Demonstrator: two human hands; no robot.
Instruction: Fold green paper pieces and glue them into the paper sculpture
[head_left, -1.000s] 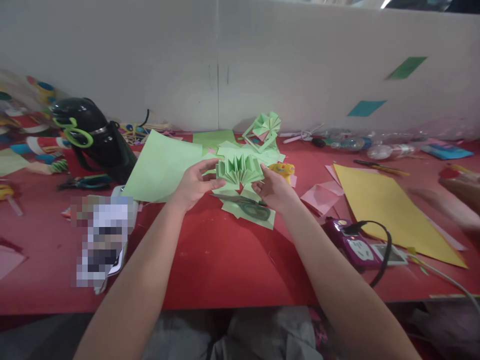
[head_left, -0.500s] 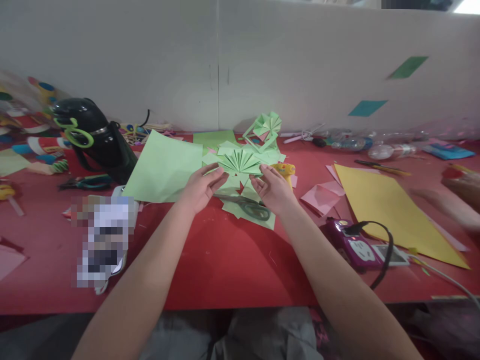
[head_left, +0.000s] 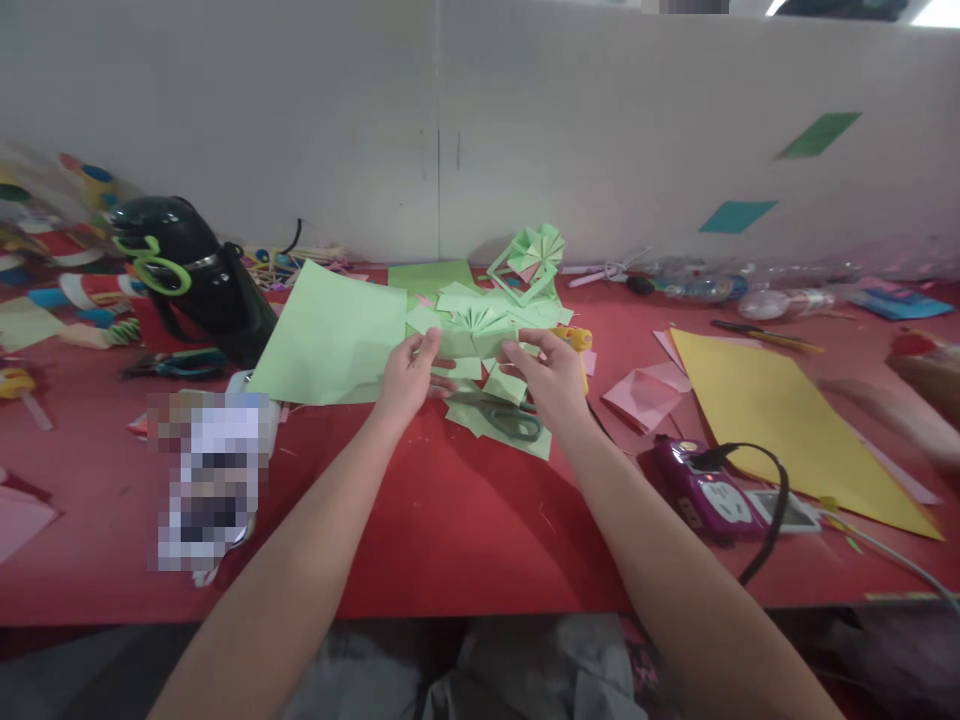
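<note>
Between my two hands is a light green pleated paper fan point(head_left: 475, 340), its flat near edge facing me. My left hand point(head_left: 412, 372) pinches its left end, thumb on top. The right end sits between the thumb and fingers of my right hand point(head_left: 549, 368). Beneath lie green paper scraps point(head_left: 501, 442) and a pair of scissors point(head_left: 511, 418), partly covered. Just behind stands a green folded-paper piece with a round pleated rosette point(head_left: 535, 250). A yellow glue gun point(head_left: 574, 338) shows partly behind my right hand.
A large green sheet point(head_left: 337, 335) lies left, beside a black thermos point(head_left: 187, 270) and pliers point(head_left: 176, 364). To the right are pink paper point(head_left: 646, 396), a purple power strip point(head_left: 705, 490) with cords, and a yellow sheet point(head_left: 795, 425). Another person's arm point(head_left: 892, 415) rests at far right.
The fan has tipped, so its flat near strip now shows and the pleats look shorter. Both hands have shifted slightly with it, still at its two ends.
</note>
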